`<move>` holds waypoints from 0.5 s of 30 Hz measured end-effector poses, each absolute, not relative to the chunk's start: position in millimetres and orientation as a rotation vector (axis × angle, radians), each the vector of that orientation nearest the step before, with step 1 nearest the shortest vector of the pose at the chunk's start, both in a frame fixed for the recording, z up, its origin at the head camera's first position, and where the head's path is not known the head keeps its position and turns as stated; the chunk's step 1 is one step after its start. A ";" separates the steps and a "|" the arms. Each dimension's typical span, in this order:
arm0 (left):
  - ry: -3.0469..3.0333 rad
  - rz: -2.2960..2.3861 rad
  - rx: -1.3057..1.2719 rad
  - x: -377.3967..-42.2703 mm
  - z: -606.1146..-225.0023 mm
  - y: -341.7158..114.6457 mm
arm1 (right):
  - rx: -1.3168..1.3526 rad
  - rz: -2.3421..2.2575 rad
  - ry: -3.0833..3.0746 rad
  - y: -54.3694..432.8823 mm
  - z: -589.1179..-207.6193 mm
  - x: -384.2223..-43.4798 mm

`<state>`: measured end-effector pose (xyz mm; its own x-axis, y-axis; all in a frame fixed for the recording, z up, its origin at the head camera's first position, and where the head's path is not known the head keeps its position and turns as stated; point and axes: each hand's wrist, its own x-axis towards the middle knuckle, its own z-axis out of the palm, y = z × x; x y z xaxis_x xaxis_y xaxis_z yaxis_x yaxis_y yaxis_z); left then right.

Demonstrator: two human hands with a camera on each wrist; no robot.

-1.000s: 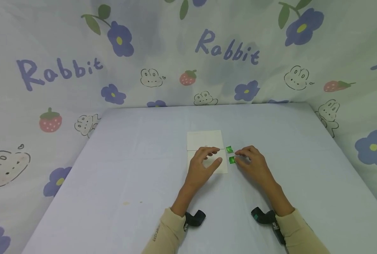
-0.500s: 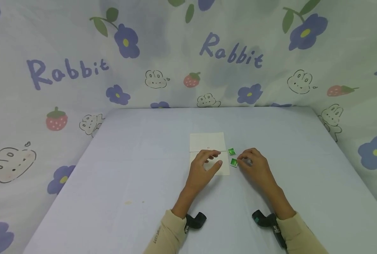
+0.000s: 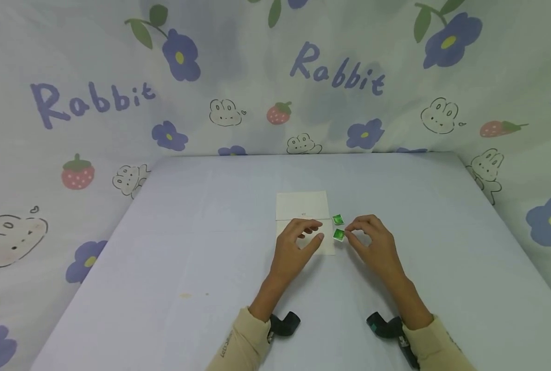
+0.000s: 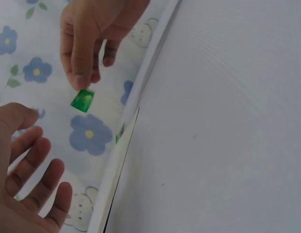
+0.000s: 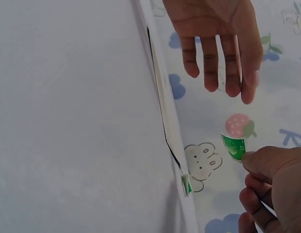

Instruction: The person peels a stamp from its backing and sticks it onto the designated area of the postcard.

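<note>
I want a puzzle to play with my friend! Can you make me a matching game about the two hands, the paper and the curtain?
Things:
1. left hand
2. curtain
3. right hand
4. paper

What fits:
A. off-white, lying on the table
B. pinching a green square
C. fingers apart, holding nothing
D. printed with flowers

Right pairs:
1-C
2-D
3-B
4-A
</note>
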<state>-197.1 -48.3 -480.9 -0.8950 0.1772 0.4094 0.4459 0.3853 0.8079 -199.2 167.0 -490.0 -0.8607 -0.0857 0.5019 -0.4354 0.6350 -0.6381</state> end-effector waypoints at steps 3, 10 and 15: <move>-2.374 -1.498 -0.563 -196.5 -481.7 -47.9 | 0.441 1.101 -2.398 164.9 -489.0 -195.9; -2.357 -1.488 -0.605 -196.5 -483.1 -46.2 | 0.565 1.118 -2.297 159.5 -486.3 -191.3; -2.368 -1.500 -0.643 -195.4 -483.5 -44.5 | 0.622 1.167 -2.262 157.8 -486.7 -189.3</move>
